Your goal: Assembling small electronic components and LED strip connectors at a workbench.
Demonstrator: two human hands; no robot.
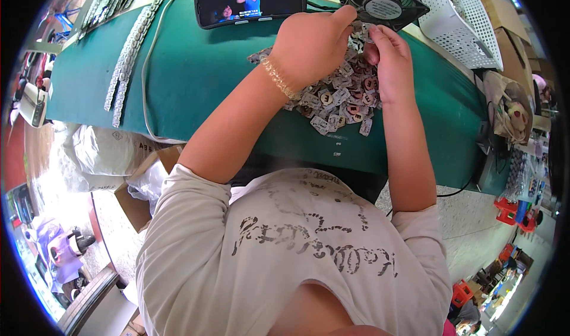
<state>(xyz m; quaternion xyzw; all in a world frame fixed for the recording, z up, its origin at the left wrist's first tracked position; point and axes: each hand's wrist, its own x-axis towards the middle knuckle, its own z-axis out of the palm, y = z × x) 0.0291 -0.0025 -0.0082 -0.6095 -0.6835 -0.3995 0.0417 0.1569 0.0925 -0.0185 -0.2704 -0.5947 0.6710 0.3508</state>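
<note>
A heap of small flat grey parts, some with round copper-coloured pieces in them, lies on the green table in front of me. Over its left and far side is my left hand, back upward and fingers closed; its fingertips are mostly hidden, so what they hold cannot be made out. My right hand is at the heap's right edge, with thumb and forefinger pinched on a small flat grey part. The two hands' fingertips are close together above the far end of the heap.
A phone playing a video stands beyond my left hand. A black fan is behind the heap, beside a white perforated basket. Chains of linked metal parts and a pale cable lie across the green table at left.
</note>
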